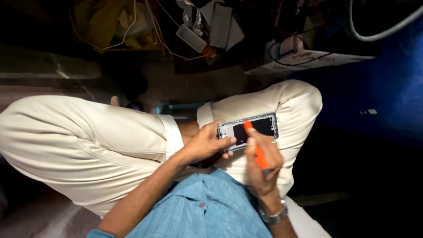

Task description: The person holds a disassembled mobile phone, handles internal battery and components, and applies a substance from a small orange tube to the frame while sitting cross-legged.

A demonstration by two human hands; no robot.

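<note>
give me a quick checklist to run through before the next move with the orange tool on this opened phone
1. Left hand steadies the opened phone at its left end: ok.
2. Right hand has a firm grip on the orange tool: ok.
3. Tool tip rests on the phone's dark inner area: ok, though the exact part under it cannot be told.
4. Phone is supported: ok, it sits against the right knee in cream trousers.
5. Lighting on the work: not ok, the surroundings are dim.
6. Loose screws or small parts kept safe: cannot tell, none are visible.
</note>
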